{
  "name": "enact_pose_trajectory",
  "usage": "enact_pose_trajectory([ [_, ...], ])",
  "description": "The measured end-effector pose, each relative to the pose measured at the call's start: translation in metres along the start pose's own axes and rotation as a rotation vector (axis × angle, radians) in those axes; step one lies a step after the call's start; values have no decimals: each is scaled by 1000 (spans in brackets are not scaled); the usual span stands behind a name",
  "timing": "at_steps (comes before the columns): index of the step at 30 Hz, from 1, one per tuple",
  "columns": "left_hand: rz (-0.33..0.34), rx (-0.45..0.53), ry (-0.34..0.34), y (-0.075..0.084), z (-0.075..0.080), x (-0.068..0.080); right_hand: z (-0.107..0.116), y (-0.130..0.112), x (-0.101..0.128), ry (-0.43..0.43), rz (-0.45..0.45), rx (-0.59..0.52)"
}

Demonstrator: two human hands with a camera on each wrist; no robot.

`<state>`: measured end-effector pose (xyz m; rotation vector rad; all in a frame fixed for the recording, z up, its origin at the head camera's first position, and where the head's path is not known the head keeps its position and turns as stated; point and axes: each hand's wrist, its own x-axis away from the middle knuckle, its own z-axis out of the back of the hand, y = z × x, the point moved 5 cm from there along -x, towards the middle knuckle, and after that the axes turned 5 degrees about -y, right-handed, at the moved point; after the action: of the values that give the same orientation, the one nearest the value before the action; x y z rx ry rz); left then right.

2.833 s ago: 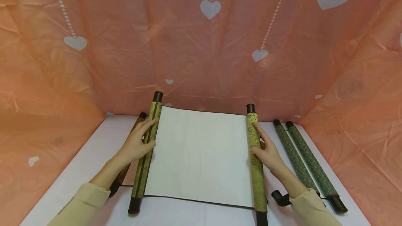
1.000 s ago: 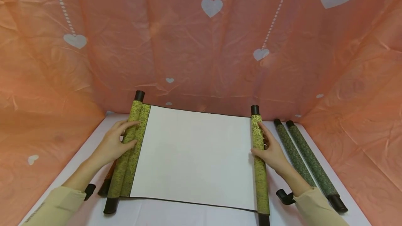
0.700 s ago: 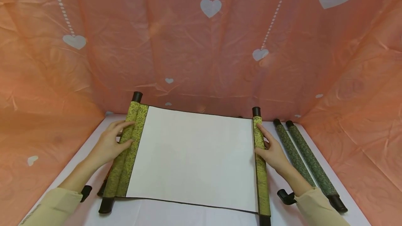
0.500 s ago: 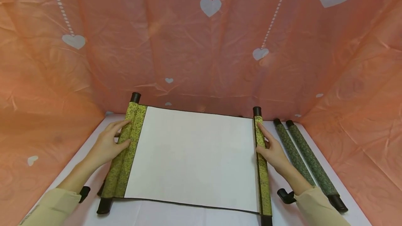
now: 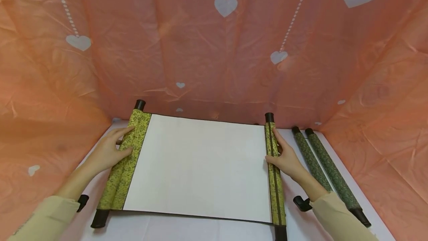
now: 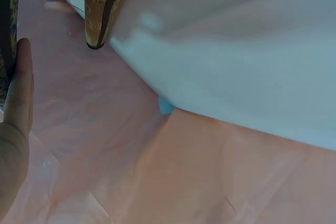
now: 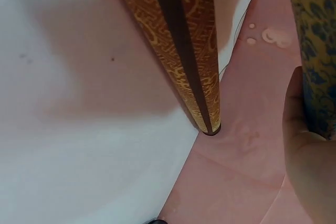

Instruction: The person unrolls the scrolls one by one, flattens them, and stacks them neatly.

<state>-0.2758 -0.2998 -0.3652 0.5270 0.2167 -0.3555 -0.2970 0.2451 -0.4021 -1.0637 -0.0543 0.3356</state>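
Scroll [image 5: 197,166] wider than before, two hands, three rolled scrolls.

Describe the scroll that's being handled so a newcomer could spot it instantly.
On the white table under the orange heart-print backdrop, it is the open scroll in the middle. Unlike the two dark green rolled scrolls to its right, it shows a blank white sheet between yellow-green rollers.

Heart-printed orange backdrop [image 5: 207,47], white tabletop [image 5: 187,230]

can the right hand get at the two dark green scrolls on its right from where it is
Probably yes. The right hand rests on the open scroll's right roller, and the two dark green scrolls lie just beyond it on the table, with nothing between them.
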Motion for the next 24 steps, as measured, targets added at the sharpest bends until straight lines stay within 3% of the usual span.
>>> enact_pose_trajectory([
  [12, 54, -27, -104, -23, 16, -12, -8, -2, -23, -103, -51, -118],
  [20, 84, -33, -168, -35, 19, -21, -15, 2, -42, -114, -54, 58],
  [24, 87, -43, -176, -44, 20, -24, -16, 3, -51, -136, -64, 17],
])
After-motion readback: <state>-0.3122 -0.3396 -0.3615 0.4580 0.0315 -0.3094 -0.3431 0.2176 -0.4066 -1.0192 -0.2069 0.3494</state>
